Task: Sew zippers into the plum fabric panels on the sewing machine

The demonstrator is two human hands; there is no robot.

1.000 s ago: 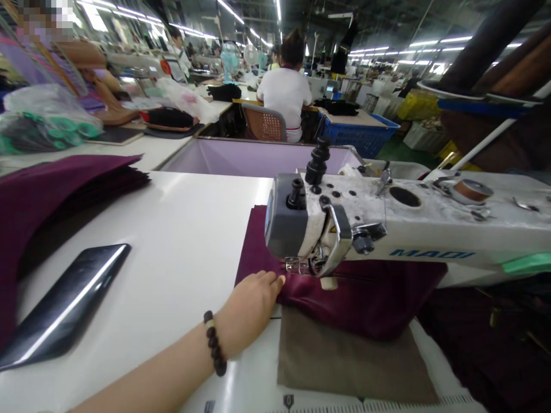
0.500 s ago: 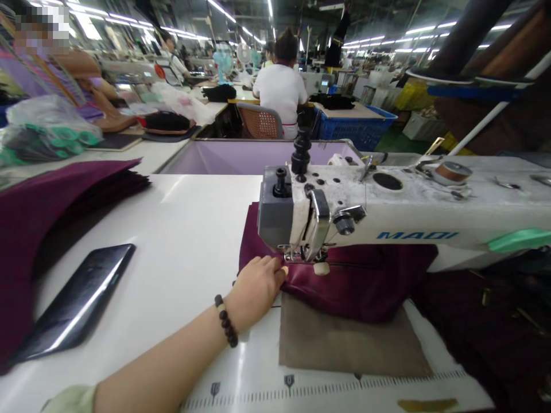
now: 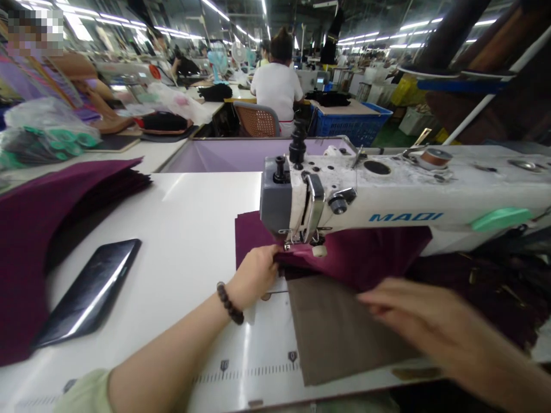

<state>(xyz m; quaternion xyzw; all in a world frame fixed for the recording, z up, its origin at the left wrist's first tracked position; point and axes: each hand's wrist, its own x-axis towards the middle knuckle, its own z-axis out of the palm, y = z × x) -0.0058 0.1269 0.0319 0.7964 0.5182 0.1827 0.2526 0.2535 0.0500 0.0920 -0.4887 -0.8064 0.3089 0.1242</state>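
Note:
The maroon fabric (image 3: 361, 258) lies under the head of a white sewing machine (image 3: 340, 212), partly hidden by the arm. Beside the presser foot, my left hand (image 3: 256, 275) has its fingers closed on the near left edge of this fabric, close to the needle area. A grey-brown cloth piece (image 3: 340, 332) comes out from beneath the maroon fabric toward the front of the table. My right hand (image 3: 424, 315) is over the right side of the cloth piece, smeared by motion, so its grip is unclear.
On the left, a stack of maroon pieces (image 3: 26, 246) lies near a dark phone-like slab (image 3: 92, 289). More dark fabric (image 3: 486, 298) is heaped at the right. A lilac-lined bin (image 3: 232, 155) stands behind the table. Farther back, a person in white (image 3: 278, 86) sits beside a blue crate (image 3: 344, 123).
My right hand has come into view from the right. The maroon fabric's near part has shifted back, uncovering more of the grey-brown piece. My left hand stays at the fabric's edge.

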